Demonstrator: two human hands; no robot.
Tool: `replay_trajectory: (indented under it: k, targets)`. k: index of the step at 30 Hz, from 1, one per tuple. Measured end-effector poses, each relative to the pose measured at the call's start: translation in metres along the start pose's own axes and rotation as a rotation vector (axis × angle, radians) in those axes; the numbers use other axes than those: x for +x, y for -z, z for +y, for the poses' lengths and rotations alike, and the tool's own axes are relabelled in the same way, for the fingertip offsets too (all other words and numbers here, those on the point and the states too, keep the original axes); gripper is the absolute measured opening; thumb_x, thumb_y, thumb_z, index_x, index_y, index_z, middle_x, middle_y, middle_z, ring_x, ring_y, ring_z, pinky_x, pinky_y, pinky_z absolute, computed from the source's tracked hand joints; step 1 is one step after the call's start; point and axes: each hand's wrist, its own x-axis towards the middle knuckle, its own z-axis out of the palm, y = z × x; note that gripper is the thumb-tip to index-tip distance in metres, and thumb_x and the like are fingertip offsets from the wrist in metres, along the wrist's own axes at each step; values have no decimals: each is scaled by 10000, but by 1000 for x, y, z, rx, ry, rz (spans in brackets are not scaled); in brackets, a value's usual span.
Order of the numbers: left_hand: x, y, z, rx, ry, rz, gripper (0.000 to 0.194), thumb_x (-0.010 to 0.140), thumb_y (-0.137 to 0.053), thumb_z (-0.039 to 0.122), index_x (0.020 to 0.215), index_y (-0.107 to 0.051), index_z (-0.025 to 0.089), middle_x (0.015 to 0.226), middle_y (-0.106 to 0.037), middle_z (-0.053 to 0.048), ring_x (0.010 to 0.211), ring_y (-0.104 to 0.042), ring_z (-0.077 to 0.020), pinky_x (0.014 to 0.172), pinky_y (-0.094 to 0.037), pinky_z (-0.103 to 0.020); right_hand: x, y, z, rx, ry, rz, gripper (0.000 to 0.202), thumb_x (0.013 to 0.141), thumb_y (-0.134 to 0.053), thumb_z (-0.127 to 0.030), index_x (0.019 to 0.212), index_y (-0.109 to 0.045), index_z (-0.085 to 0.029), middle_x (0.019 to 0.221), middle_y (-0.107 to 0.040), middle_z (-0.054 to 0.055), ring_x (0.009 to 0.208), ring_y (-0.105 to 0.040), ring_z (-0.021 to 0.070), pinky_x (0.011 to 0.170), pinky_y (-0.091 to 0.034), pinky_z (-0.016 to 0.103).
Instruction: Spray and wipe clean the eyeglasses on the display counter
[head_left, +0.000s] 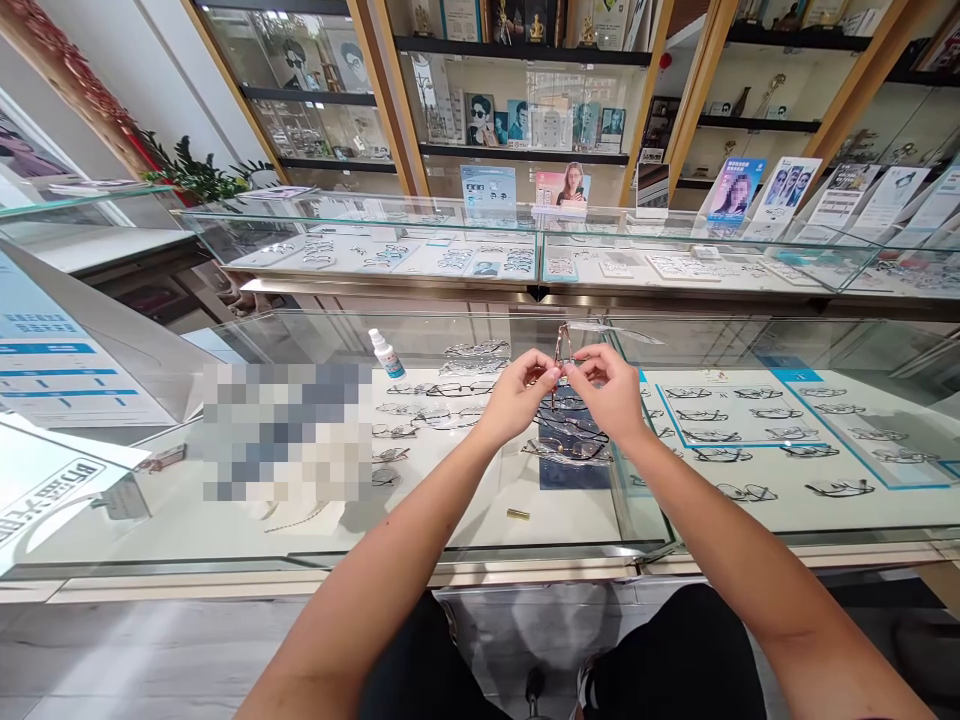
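Above the glass counter, both of my hands pinch one pair of eyeglasses with a thin brownish frame, held on end. My left hand grips it from the left, with thumb and fingertips pressed together. From the right, my right hand closes on it the same way, its thumb near the left one. The lower part of the glasses is partly hidden behind my fingers. Below my hands, rows of eyeglass frames lie inside the display case.
A white spray bottle stands on the counter to the left. A small gold-coloured piece shows near the front. More glasses fill the case at right. A sign stands far left. Another glass showcase runs behind.
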Motion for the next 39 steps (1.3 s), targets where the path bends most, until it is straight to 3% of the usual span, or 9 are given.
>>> replay_trajectory:
  k: [11,20,25,28,31,35,39]
  targets:
    - [5,7,1,-39,-18,205,501,886,-833,674,927,-631,218,1025,-765,-76,942,-715,-195,899,-598,-358,8,6,10,-27,-65,94,188,880,-726,-351,962,-578,-270,674,-637,-67,612,-562,156,656,-459,319]
    - [10,15,0,-96,-89,379,501,878,-845,676,953,-633,228,1052,-752,-75,1041,-732,-213,936,-619,-379,11,9,20,-208,-172,147,413,848,-778,-365,1051,-426,-293,674,-538,-125,619,-535,167,690,-406,330]
    - [8,13,2,16,-83,330,445,902,-833,631,923,-661,222,1004,-744,-70,973,-698,-206,895,-582,-353,6,11,5,-255,-4,147,283,914,-754,-357,1062,-523,-286,759,-550,-71,663,-536,179,687,-414,347]
    - [3,8,5,28,-78,246,422,911,-831,605,915,-677,212,1042,-725,-77,1008,-688,-214,862,-565,-330,1,7,-4,-216,157,-26,261,929,-772,-345,1152,-650,-286,975,-717,32,947,-678,259,853,-523,413]
    - [0,5,6,2,-95,149,403,905,-846,578,916,-710,199,1136,-702,-97,1052,-686,-221,876,-563,-332,-3,1,-5,-180,210,-218,355,954,-785,-359,1291,-698,-294,1227,-779,87,1171,-696,315,1010,-537,484]
    - [0,5,4,-28,-88,88,410,871,-884,573,907,-752,187,1210,-681,-116,1113,-671,-233,976,-560,-366,-5,-4,-3,-111,197,-305,194,1024,-718,-374,1180,-741,-262,1197,-795,84,1137,-708,298,1007,-536,461]
    - [1,5,5,-61,-59,77,425,853,-902,578,896,-753,182,1239,-682,-112,1099,-672,-228,1009,-547,-379,-4,-3,-3,-82,158,-322,164,1033,-699,-382,1121,-738,-249,1104,-784,66,1039,-700,269,941,-533,420]
